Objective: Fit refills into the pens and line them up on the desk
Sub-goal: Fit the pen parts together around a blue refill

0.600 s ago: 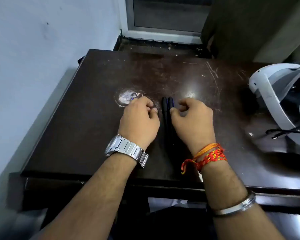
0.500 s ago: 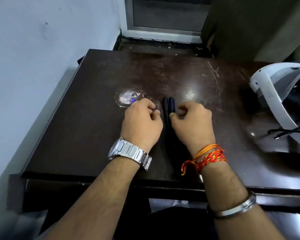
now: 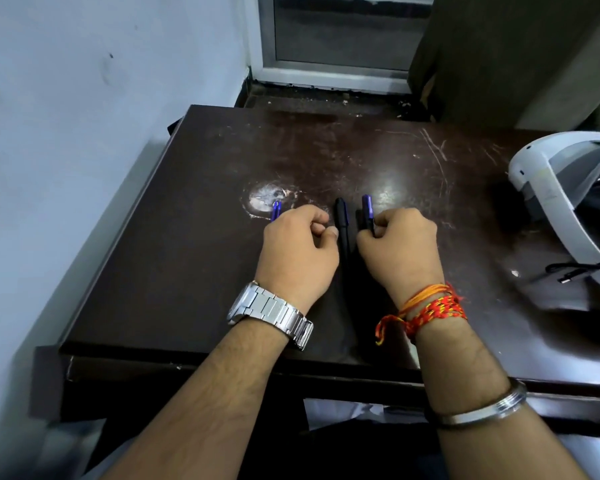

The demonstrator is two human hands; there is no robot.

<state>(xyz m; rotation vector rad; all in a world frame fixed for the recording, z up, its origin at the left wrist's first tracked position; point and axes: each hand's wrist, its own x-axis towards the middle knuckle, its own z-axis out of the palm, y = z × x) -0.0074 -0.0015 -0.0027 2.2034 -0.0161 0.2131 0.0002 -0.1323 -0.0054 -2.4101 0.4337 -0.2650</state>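
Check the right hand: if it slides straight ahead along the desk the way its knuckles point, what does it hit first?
Probably nothing. The right hand, closed on a blue pen, points away from the body; ahead lies only bare, scratched desk up to its far edge. The white headset sits off to the right, outside that line.

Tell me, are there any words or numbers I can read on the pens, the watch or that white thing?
None can be read.
Silver metal wristwatch: only its band shows.
Black plastic pen and blue pens: no print visible.
White plastic headset: a faint mark, too blurred to read.
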